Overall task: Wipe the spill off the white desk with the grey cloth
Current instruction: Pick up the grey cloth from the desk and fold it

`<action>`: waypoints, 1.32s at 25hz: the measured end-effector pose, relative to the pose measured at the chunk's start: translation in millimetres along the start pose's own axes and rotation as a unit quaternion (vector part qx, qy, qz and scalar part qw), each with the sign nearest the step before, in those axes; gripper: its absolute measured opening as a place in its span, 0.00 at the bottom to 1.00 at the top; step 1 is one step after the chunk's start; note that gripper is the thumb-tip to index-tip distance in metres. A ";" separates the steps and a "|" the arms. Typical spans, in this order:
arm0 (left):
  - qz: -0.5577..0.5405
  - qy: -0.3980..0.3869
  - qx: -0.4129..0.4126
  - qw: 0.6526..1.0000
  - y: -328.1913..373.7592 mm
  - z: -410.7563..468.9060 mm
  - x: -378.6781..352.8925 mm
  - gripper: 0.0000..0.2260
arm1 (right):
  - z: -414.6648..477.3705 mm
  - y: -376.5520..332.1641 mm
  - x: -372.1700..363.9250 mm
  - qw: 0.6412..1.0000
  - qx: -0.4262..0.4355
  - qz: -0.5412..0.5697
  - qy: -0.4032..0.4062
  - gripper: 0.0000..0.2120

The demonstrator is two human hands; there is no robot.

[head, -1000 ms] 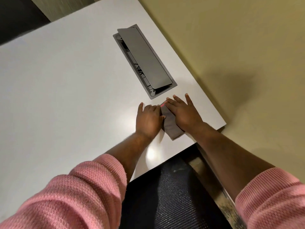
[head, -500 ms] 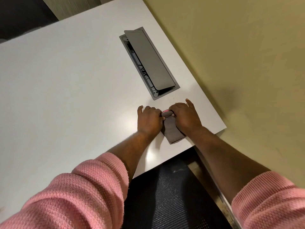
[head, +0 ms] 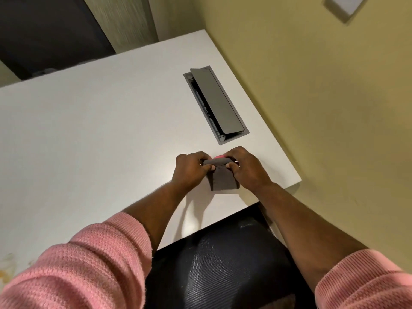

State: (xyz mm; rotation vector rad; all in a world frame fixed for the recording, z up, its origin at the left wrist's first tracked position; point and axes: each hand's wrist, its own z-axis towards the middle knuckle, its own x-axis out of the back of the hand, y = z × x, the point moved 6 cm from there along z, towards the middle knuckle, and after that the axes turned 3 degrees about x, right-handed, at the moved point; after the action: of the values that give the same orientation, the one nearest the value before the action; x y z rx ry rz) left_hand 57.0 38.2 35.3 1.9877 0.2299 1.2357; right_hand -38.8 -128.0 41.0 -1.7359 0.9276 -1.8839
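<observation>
Two bare hands at centre frame, left hand [head: 191, 169] and right hand [head: 246, 167], fingers [head: 206, 167] curled tight on the far edge of a folded grey cloth [head: 223, 177]. Cloth partly lifted there, near end hanging down toward the white surface [head: 100, 141]. Just above, a long grey metal cable hatch [head: 219, 105], lid tilted ajar. Pink knitted sleeves [head: 84, 270] along the bottom. Yellowish stains [head: 6, 266] at lower left edge.

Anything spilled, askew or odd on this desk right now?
Yes: yellowish stains mark the white desk at its near-left edge, far from the grey cloth both hands grip. The cable-box lid stands ajar.
</observation>
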 end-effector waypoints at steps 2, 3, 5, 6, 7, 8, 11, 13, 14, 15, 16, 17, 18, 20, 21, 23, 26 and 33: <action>-0.035 -0.007 0.018 0.999 -4.8 -9.8 21.8 0.06 | 0.3 -27.6 1.9 0.999 0.032 -0.004 0.018 0.16; -0.054 -0.003 0.027 0.998 -7.7 -17.0 35.2 0.06 | -0.3 -42.7 1.8 0.999 0.042 -0.004 0.027 0.16; -0.083 0.010 0.035 0.996 -15.2 -33.1 63.6 0.07 | -1.7 -73.2 -1.0 0.998 0.046 0.011 0.034 0.16; -0.092 0.016 0.035 0.995 -19.5 -41.8 77.5 0.07 | -3.3 -89.5 -4.0 0.998 0.045 0.017 0.033 0.16; -0.097 0.020 0.033 0.995 -24.4 -52.0 91.6 0.08 | -6.4 -106.8 -7.6 0.998 0.045 0.018 0.034 0.17; -0.101 0.023 0.030 0.994 -29.8 -63.4 106.1 0.08 | -10.2 -125.4 -11.6 0.998 0.047 0.017 0.040 0.18; -0.110 0.034 0.012 0.993 -44.3 -97.6 146.0 0.08 | -22.0 -174.5 -25.9 0.996 0.061 0.014 0.059 0.20; -0.116 0.041 0.000 0.992 -57.8 -127.2 175.3 0.08 | -34.2 -211.7 -41.7 0.995 0.065 0.010 0.068 0.19; -0.121 0.046 -0.006 0.992 -66.8 -142.7 190.3 0.08 | -40.4 -231.3 -50.8 0.995 0.069 0.011 0.077 0.20; -0.125 0.054 -0.011 0.991 -76.8 -158.6 205.2 0.08 | -47.0 -250.5 -61.3 0.993 0.073 0.014 0.087 0.21; -0.129 0.063 -0.015 0.990 -88.2 -174.9 220.0 0.08 | -54.0 -269.9 -72.9 0.992 0.076 0.014 0.096 0.21; -0.130 0.071 -0.017 0.989 -100.1 -191.3 234.5 0.08 | -61.2 -288.6 -85.7 0.991 0.081 0.011 0.103 0.21; -0.129 0.078 -0.020 0.988 -110.5 -206.1 246.8 0.09 | -67.7 -304.5 -97.3 0.991 0.086 0.009 0.106 0.22; -0.120 0.090 -0.025 0.988 -133.1 -235.3 271.3 0.09 | -78.9 -337.3 -121.9 0.990 0.095 0.011 0.105 0.26; -0.116 0.095 -0.025 0.988 -146.0 -250.3 283.9 0.09 | -84.0 -354.3 -135.6 0.990 0.098 0.013 0.101 0.27; -0.109 0.109 -0.020 0.988 -173.4 -278.0 308.1 0.09 | -92.3 -386.4 -164.0 0.990 0.109 0.018 0.093 0.29; -0.103 0.130 0.002 0.986 -213.3 -314.5 337.5 0.09 | -99.0 -424.7 -208.3 0.989 0.129 0.026 0.065 0.27; -0.102 0.175 0.080 0.976 -306.3 -375.5 364.3 0.09 | -100.6 -479.2 -301.4 0.985 0.165 0.014 -0.040 0.28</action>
State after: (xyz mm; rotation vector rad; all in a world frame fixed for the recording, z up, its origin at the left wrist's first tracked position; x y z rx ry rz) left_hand 5.0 628.6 162.7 1.8114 0.7115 1.4621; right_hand -31.4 432.7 168.0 -1.5766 0.5672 -1.8146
